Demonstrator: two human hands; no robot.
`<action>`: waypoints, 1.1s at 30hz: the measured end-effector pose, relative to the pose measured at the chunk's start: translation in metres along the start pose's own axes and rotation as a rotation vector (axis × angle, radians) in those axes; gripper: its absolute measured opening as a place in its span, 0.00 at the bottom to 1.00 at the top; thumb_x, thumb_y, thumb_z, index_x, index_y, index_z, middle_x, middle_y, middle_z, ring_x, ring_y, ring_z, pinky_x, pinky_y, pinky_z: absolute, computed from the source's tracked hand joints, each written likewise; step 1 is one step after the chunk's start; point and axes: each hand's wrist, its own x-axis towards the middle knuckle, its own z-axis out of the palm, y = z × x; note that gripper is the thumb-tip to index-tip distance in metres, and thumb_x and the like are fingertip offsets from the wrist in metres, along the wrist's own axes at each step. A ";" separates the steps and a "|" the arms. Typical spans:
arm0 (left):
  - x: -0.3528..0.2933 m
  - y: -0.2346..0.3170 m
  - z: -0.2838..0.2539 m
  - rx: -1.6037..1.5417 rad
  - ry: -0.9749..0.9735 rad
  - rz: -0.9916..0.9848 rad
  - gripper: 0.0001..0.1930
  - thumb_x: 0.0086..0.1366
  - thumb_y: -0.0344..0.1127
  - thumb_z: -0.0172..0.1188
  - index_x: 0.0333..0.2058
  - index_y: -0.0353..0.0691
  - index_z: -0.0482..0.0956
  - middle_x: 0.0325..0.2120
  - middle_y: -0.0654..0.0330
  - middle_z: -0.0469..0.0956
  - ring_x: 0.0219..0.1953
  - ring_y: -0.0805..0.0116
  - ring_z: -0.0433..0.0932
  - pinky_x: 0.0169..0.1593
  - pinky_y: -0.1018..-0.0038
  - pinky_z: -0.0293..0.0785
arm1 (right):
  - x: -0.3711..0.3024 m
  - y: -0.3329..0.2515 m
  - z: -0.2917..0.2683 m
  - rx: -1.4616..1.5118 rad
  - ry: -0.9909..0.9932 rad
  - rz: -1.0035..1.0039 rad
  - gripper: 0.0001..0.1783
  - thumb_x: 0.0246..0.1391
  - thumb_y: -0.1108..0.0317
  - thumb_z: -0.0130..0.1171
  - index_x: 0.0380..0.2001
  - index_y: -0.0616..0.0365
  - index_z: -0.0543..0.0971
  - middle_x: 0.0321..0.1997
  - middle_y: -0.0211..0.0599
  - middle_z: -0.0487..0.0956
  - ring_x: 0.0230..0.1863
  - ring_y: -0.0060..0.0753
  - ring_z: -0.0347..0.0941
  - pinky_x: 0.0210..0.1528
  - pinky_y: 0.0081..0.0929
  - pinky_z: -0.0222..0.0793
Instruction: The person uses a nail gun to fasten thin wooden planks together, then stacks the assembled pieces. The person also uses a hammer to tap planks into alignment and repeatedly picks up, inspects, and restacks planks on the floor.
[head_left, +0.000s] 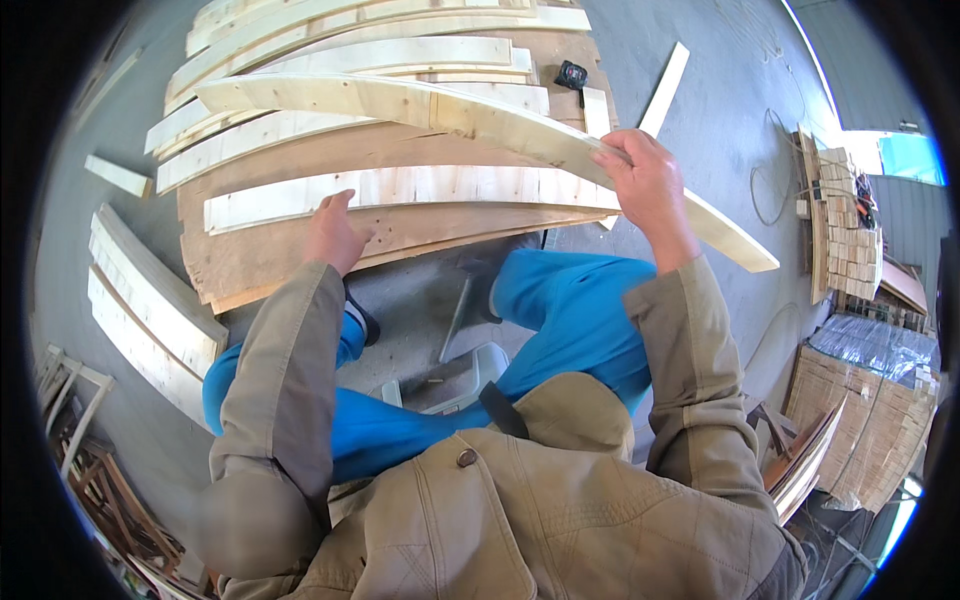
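My right hand [648,180] grips a long, pale wooden board [460,112] near its right part. The board is raised and slants across the view, its far end over the stacked boards at the left and its near end jutting out past my hand. Below it, another flat wooden board [430,188] lies on a brown plywood sheet [400,226]. My left hand [338,236] is at that board's near edge, fingers apart and holding nothing; whether the fingertips touch the board I cannot tell.
Several boards [350,52] are stacked at the far side of the plywood. A black tape measure [571,75] lies beside them. Curved boards [150,300] rest on the floor at left. Wood bundles [850,400] stand at right. A plastic stool [470,375] is between my legs.
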 end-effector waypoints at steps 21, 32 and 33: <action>0.075 0.002 0.056 0.491 -0.112 0.325 0.30 0.47 0.43 0.79 0.48 0.43 0.76 0.46 0.56 0.75 0.53 0.54 0.75 0.58 0.57 0.68 | 0.008 0.047 -0.011 -0.139 0.032 0.101 0.08 0.56 0.72 0.69 0.38 0.60 0.83 0.35 0.43 0.84 0.34 0.45 0.81 0.36 0.36 0.75; 0.048 -0.026 0.072 0.275 -0.034 0.406 0.12 0.54 0.39 0.72 0.33 0.43 0.80 0.39 0.56 0.78 0.47 0.51 0.78 0.50 0.56 0.74 | 0.002 0.044 -0.011 -0.144 -0.013 0.106 0.08 0.57 0.69 0.67 0.39 0.60 0.83 0.37 0.45 0.84 0.36 0.48 0.81 0.39 0.38 0.75; 0.049 -0.027 0.074 0.245 -0.030 0.382 0.11 0.56 0.39 0.71 0.34 0.44 0.80 0.39 0.56 0.78 0.46 0.51 0.79 0.50 0.56 0.74 | 0.000 0.046 -0.011 -0.129 -0.016 0.064 0.08 0.58 0.69 0.67 0.39 0.60 0.83 0.37 0.45 0.84 0.36 0.48 0.81 0.40 0.38 0.75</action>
